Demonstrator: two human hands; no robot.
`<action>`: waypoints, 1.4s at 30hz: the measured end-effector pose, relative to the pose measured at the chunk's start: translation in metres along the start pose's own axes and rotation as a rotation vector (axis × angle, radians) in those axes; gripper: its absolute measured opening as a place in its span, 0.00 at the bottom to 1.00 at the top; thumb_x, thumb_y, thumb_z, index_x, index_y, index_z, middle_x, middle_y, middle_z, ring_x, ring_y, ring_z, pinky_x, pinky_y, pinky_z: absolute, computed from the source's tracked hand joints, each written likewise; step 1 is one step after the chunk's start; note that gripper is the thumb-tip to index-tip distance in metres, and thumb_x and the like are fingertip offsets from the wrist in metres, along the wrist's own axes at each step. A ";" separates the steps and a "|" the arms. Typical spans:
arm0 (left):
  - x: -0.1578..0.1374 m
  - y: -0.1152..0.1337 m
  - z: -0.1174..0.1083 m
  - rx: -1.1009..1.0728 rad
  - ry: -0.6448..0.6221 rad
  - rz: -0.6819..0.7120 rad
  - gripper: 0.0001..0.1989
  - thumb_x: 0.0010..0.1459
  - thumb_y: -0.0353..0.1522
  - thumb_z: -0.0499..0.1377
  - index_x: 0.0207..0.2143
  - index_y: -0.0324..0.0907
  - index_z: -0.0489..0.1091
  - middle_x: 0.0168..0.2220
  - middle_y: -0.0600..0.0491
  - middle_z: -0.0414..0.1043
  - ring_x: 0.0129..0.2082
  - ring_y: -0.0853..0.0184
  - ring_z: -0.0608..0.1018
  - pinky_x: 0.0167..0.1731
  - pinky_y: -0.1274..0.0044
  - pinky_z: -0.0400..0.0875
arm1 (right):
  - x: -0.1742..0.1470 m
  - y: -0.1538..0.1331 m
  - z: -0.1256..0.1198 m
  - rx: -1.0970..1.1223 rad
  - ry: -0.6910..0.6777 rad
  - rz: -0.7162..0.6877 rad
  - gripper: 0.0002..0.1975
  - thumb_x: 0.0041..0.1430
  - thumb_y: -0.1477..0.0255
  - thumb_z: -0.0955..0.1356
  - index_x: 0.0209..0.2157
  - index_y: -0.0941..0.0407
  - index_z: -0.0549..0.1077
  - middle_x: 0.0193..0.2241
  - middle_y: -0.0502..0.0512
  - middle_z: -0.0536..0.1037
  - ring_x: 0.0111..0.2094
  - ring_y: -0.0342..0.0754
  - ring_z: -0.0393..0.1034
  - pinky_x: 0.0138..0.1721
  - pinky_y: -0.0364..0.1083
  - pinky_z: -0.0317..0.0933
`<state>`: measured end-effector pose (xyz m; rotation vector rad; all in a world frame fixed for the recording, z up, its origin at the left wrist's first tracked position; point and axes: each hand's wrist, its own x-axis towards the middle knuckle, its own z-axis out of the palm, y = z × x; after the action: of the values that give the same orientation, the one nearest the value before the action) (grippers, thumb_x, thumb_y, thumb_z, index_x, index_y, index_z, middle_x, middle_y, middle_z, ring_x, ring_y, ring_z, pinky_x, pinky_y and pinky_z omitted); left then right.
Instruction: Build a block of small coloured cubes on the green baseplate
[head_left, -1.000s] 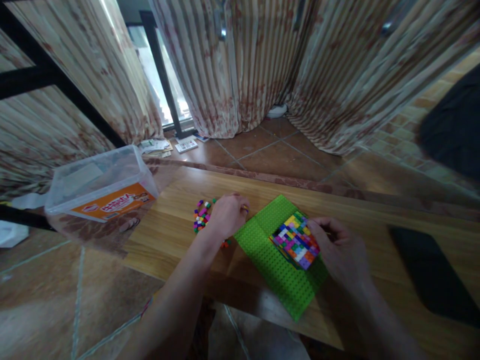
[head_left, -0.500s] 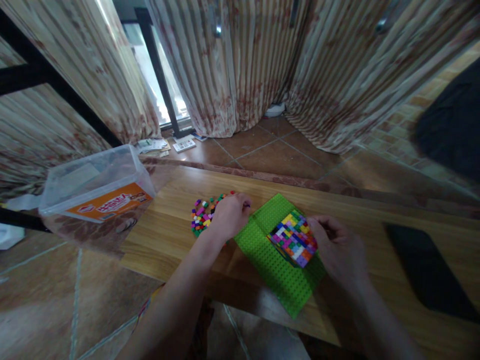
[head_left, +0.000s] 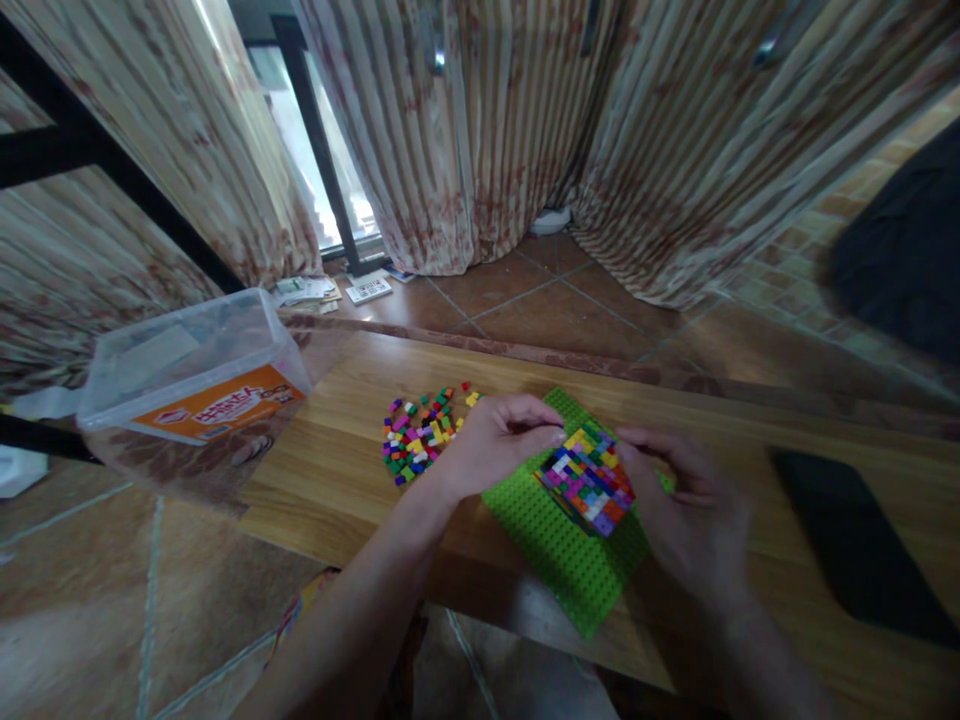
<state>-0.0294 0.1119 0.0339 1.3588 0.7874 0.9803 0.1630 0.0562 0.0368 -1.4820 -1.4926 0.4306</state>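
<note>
A block of many-coloured toy bricks (head_left: 589,480) stands on a green studded baseplate (head_left: 559,545), which lies aslant on the wooden bench. At the block's far left edge, my left hand (head_left: 499,445) has its thumb and forefinger pinched together; a tiny toy brick seems to be between them, mostly hidden by the fingers. My right hand (head_left: 686,505) is closed against the block's right side, thumb and bent fingers at its edge. To the left of the baseplate spreads a pile of loose toy bricks (head_left: 420,435), partly behind my left hand.
A clear plastic tub (head_left: 202,350) with an orange label stands beyond the bench's left end. On the right of the wooden bench (head_left: 315,490) lies a flat black object (head_left: 855,540). Striped curtains (head_left: 510,130) hang behind, with papers (head_left: 307,292) on the floor.
My left hand has moved right, from beside the loose bricks to the far left edge of the brick block. My right hand stays at the block's right side.
</note>
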 end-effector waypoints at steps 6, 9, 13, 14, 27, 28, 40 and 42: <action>-0.004 0.008 0.009 -0.177 -0.127 -0.063 0.17 0.50 0.41 0.68 0.32 0.36 0.74 0.27 0.53 0.75 0.26 0.74 0.75 0.29 0.81 0.69 | -0.008 -0.014 0.006 0.028 -0.137 -0.167 0.07 0.59 0.68 0.69 0.40 0.46 0.78 0.42 0.51 0.78 0.43 0.51 0.73 0.46 0.51 0.67; -0.005 0.008 0.009 -0.162 -0.152 -0.082 0.18 0.50 0.43 0.68 0.30 0.35 0.74 0.27 0.54 0.74 0.26 0.74 0.74 0.29 0.81 0.69 | -0.010 -0.017 0.007 0.042 -0.128 -0.177 0.07 0.59 0.69 0.70 0.39 0.45 0.78 0.41 0.51 0.78 0.42 0.51 0.74 0.45 0.51 0.67; -0.005 0.010 0.009 -0.110 -0.174 -0.088 0.18 0.51 0.44 0.66 0.30 0.36 0.74 0.26 0.54 0.74 0.26 0.73 0.73 0.28 0.81 0.68 | -0.012 -0.017 0.007 0.051 -0.131 -0.190 0.07 0.59 0.69 0.70 0.39 0.44 0.78 0.41 0.50 0.79 0.41 0.50 0.74 0.45 0.51 0.67; -0.006 0.010 0.008 -0.102 -0.180 -0.084 0.18 0.51 0.44 0.66 0.30 0.36 0.74 0.26 0.54 0.73 0.26 0.73 0.73 0.28 0.81 0.68 | -0.012 -0.018 0.007 0.049 -0.135 -0.195 0.07 0.59 0.69 0.70 0.38 0.44 0.78 0.41 0.50 0.79 0.41 0.50 0.74 0.45 0.51 0.67; 0.001 0.002 0.000 0.110 0.041 -0.023 0.12 0.57 0.37 0.60 0.29 0.36 0.73 0.23 0.56 0.71 0.23 0.75 0.70 0.25 0.82 0.64 | 0.017 0.018 -0.033 0.044 -0.050 0.123 0.07 0.52 0.64 0.73 0.32 0.50 0.80 0.37 0.51 0.80 0.41 0.51 0.75 0.48 0.52 0.67; 0.001 0.001 0.000 0.123 0.045 -0.024 0.11 0.57 0.36 0.60 0.29 0.37 0.73 0.23 0.56 0.71 0.23 0.75 0.70 0.25 0.82 0.64 | 0.018 0.021 -0.036 0.058 -0.074 0.159 0.07 0.51 0.63 0.73 0.31 0.50 0.80 0.36 0.51 0.81 0.40 0.51 0.75 0.47 0.52 0.67; 0.001 -0.003 0.000 0.144 0.025 -0.055 0.09 0.57 0.35 0.58 0.30 0.37 0.73 0.24 0.56 0.70 0.24 0.74 0.70 0.26 0.82 0.63 | 0.018 0.041 -0.039 0.229 -0.289 0.406 0.13 0.44 0.61 0.77 0.32 0.53 0.81 0.35 0.54 0.82 0.36 0.51 0.76 0.39 0.49 0.71; 0.001 -0.003 0.000 0.138 0.022 -0.056 0.09 0.57 0.35 0.58 0.30 0.37 0.72 0.24 0.57 0.70 0.24 0.74 0.70 0.26 0.82 0.63 | 0.019 0.042 -0.040 0.240 -0.285 0.431 0.14 0.43 0.61 0.77 0.32 0.53 0.81 0.33 0.54 0.82 0.33 0.50 0.76 0.36 0.48 0.71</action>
<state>-0.0283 0.1132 0.0311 1.4381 0.9194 0.9118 0.2221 0.0669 0.0298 -1.5915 -1.2704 1.0804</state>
